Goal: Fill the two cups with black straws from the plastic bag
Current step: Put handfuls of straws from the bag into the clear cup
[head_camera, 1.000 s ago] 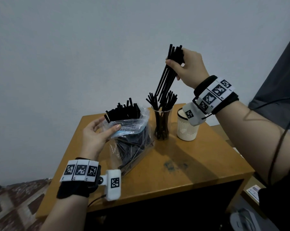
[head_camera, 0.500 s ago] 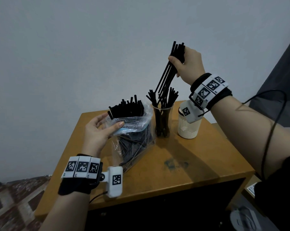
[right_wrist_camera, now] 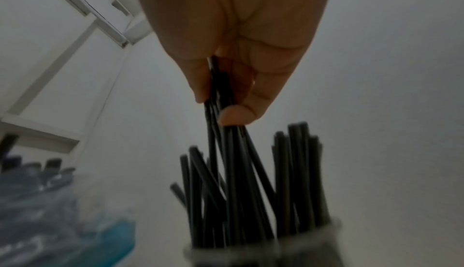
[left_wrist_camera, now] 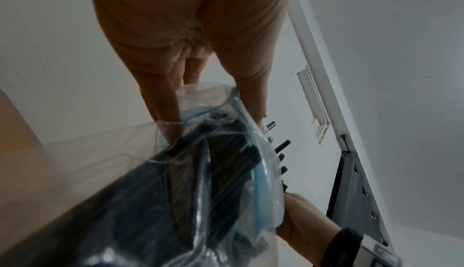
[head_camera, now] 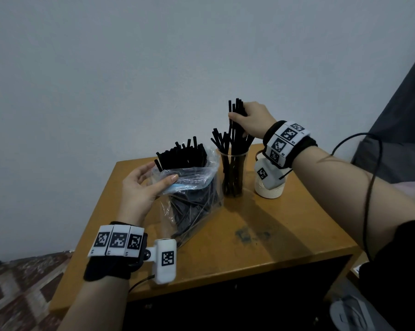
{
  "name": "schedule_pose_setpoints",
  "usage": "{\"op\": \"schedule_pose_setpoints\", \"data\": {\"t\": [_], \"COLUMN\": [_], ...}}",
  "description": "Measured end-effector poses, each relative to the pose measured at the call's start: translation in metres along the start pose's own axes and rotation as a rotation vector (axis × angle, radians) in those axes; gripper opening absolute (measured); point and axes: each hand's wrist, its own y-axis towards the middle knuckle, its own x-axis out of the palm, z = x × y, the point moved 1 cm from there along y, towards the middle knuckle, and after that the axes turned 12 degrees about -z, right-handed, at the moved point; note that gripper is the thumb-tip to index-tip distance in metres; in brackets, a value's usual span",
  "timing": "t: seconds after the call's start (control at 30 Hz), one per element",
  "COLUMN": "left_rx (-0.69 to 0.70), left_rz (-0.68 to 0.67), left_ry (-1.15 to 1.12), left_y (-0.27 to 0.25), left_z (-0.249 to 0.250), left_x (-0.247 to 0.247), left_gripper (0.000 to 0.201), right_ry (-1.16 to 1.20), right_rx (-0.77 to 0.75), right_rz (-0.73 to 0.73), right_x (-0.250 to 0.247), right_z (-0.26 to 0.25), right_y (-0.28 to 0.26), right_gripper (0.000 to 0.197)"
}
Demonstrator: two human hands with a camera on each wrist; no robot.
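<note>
A clear plastic bag (head_camera: 197, 187) full of black straws (head_camera: 182, 156) stands on the wooden table (head_camera: 261, 237). My left hand (head_camera: 151, 180) pinches its folded rim (left_wrist_camera: 226, 100) and holds it upright. To the right stands a clear cup (head_camera: 234, 174) with several straws in it. My right hand (head_camera: 247, 118) grips a bunch of black straws (head_camera: 236, 130) near their tops, and their lower ends reach down into that cup (right_wrist_camera: 261, 251). A white ribbed cup (head_camera: 268, 191) stands further right, half hidden behind my right wrist camera.
The table backs onto a plain grey wall. A black cable (head_camera: 369, 187) hangs along my right forearm. A patterned floor (head_camera: 22, 290) lies at the left, and a dark curtain (head_camera: 404, 115) hangs at the right.
My right hand has come down with the bunch of straws, from high above the clear cup to just over its rim. The left hand still holds the bag.
</note>
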Motion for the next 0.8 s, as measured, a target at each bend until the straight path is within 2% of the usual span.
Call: {"op": "schedule_pose_setpoints", "data": {"t": [0.07,0.2,0.27,0.37,0.43,0.53,0.6,0.8], "left_rx": [-0.005,0.002,0.008,0.005,-0.002,-0.001,-0.008,-0.012], "left_rz": [0.002,0.000,-0.003,0.005,-0.001,-0.015,-0.028,-0.043], "left_ry": [0.005,0.005,0.003,0.001,-0.010,-0.009,-0.009,-0.024], "left_y": [0.000,0.000,0.000,-0.001,-0.002,-0.002,-0.003,-0.006], "left_z": [-0.001,-0.002,-0.003,-0.004,-0.005,-0.005,-0.006,-0.005], "left_x": [0.000,-0.001,-0.002,-0.002,-0.002,-0.001,-0.001,0.002], "left_gripper": [0.059,0.059,0.062,0.064,0.062,0.059,0.061,0.063], "right_ry": [-0.065,-0.192,-0.249,-0.148,-0.211,-0.386,-0.332,0.029], "right_rx": [0.056,0.133,0.070,-0.147,-0.206,-0.131,-0.104,-0.234], "right_rz": [0.012,0.018,0.101,0.236,0.165,-0.042,-0.057,0.265], "right_x": [0.008,0.022,0.025,0.031,0.037,0.045,0.045,0.039], "right_z": [0.007,0.023,0.026,0.025,0.025,0.028,0.029,-0.003], "right_y": [0.002,0.006,0.002,-0.009,-0.013,-0.017,-0.021,-0.051], "right_gripper": [0.028,0.032,0.046,0.060,0.056,0.048,0.048,0.039]}}
